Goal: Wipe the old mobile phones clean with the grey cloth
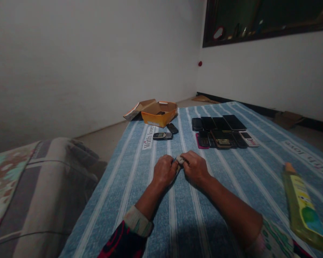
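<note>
My left hand (164, 171) and my right hand (195, 167) meet at the middle of a blue striped cloth (123, 186). Both are closed round a small pale object (179, 160) pinched between the fingertips. I cannot make out what the object is. A dark keypad phone (163, 135) lies beyond my left hand. A group of several phones (223, 132) lies in two rows beyond my right hand.
An open orange cardboard box (158, 114) sits at the cloth's far left edge, with a black phone (172, 128) beside it. A yellow-green bottle (301, 208) lies at the right. A rolled mattress (43, 193) is at the left, and white walls stand behind.
</note>
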Tool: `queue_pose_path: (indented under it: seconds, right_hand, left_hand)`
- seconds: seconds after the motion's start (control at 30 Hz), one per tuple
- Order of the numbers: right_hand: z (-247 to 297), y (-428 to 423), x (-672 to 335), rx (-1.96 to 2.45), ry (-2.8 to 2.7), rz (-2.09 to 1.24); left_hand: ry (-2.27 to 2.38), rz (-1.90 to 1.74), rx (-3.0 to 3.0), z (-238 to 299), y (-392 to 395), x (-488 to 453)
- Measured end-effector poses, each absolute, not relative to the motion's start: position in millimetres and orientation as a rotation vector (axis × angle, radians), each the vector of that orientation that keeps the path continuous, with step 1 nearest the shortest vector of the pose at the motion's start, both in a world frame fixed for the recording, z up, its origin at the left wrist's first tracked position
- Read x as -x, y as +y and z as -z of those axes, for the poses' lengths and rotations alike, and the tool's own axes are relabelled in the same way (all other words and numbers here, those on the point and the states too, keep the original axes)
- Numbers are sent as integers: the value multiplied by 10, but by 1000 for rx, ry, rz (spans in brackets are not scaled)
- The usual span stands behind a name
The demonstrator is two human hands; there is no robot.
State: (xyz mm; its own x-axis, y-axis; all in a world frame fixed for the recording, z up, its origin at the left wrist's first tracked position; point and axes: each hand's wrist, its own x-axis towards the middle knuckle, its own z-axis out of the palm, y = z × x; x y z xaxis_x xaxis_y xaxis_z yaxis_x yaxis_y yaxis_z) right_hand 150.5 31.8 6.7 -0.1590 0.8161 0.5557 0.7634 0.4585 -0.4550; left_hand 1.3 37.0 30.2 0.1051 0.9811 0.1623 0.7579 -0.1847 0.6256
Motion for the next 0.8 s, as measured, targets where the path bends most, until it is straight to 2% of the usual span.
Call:
queue_pose_path:
  seconds: [0.2, 0.57, 0.8]
  right_hand:
    - [-56, 321, -1539, 1341, -2067, 12]
    - [-166, 86, -1368, 1172, -2331, 174]
    - [-107, 175, -1363, 1191, -2304, 169]
  left_hand:
    - [1703, -681, -2301, -269, 282, 64]
    - [1789, -624, -2305, -216, -63, 236]
    - [1720, -673, -2284, -200, -46, 244]
